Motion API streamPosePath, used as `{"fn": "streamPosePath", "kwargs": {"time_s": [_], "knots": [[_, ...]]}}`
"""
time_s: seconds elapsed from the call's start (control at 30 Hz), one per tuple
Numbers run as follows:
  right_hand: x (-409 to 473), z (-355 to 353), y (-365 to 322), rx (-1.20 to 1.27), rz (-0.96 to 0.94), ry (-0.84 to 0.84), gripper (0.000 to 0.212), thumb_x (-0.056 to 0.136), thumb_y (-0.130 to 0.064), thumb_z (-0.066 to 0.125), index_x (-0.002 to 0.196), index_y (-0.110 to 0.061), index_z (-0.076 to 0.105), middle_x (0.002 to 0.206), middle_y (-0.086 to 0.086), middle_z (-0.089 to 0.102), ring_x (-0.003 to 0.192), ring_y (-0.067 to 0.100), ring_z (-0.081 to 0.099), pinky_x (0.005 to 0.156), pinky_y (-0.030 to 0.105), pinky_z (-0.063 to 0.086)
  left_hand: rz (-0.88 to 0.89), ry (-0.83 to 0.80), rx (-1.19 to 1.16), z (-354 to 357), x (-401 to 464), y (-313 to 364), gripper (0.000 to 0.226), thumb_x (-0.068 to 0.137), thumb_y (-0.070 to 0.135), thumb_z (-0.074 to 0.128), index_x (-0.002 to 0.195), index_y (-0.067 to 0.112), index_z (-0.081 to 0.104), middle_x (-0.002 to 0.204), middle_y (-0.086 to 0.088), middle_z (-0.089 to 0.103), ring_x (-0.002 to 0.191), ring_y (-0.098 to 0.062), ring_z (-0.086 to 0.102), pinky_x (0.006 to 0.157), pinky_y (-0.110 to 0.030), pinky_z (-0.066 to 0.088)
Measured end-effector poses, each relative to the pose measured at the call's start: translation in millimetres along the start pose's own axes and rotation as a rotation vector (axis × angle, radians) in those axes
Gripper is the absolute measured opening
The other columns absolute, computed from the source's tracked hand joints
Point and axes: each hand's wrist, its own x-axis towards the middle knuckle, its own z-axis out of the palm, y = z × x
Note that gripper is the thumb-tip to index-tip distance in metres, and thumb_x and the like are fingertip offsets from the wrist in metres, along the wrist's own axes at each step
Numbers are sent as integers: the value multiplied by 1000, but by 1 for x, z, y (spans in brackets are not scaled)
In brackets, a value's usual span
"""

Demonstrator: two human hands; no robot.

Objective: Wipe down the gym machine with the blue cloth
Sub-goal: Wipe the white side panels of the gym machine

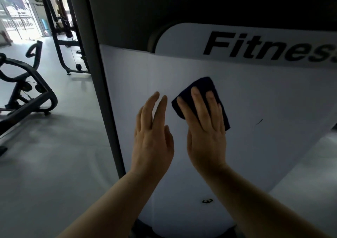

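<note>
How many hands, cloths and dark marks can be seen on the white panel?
Hands: 2, left hand and right hand
Blue cloth: 1
Dark marks on white panel: 2, a streak and a lower mark
Total: 5

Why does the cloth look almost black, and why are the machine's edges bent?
Head view: daylight from the windows behind-left backlights the scene, so the blue cloth under the right hand reads near black; the wide-angle lens bows the white panel and grey post; the left hand looks slightly soft.
</note>
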Motion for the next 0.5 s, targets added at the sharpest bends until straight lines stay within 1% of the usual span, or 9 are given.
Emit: {"fn": "streamPosePath", "kwargs": {"time_s": [0.1,0.13,0.17,0.23,0.3,0.4,0.5], "knots": [[-36,-1,17,-36,-15,-89,75,87,7,65,149,-24,38,159,0,24,149,25,19,121,43,17,8,-21,27,6,-7,9,68,89,-1,58,151,9,31,160,-6,18,146,-22,22,117,-37,28],[-39,-4,19,-24,-7,-98,76,85,7,67,148,-24,38,159,-1,24,149,24,19,121,42,18,15,-31,32,7,-9,12,69,89,-1,58,151,9,31,160,-6,18,146,-22,22,117,-38,28],[-36,-7,21,-1,4,-87,73,86,7,66,148,-23,40,158,-1,25,149,24,20,121,42,18,21,-37,37,8,-10,15,69,89,-1,58,151,10,30,160,-5,18,146,-21,21,117,-37,27],[-14,-15,20,47,42,-44,62,92,3,57,146,-21,42,158,1,27,149,24,19,121,43,18,22,-22,39,11,-7,21,70,89,-1,59,151,11,30,159,-6,18,146,-21,20,117,-35,23],[6,-20,22,65,45,-17,57,94,0,50,147,-21,42,157,2,26,149,26,17,121,44,18,-1,8,31,14,-5,27,69,88,1,59,151,9,30,158,-9,20,146,-21,20,117,-34,21],[-8,-21,35,35,-20,-35,60,93,1,52,147,-23,41,157,2,29,148,26,21,121,44,18,-4,26,39,21,-4,36,70,88,2,58,151,7,28,157,-9,19,146,-21,19,119,-34,20],[-37,-23,48,42,-17,-84,67,90,6,58,146,-26,41,156,-2,30,148,23,22,121,43,19,30,21,65,26,-7,41,69,87,1,59,150,6,30,157,-11,19,146,-25,20,119,-39,24]]}}
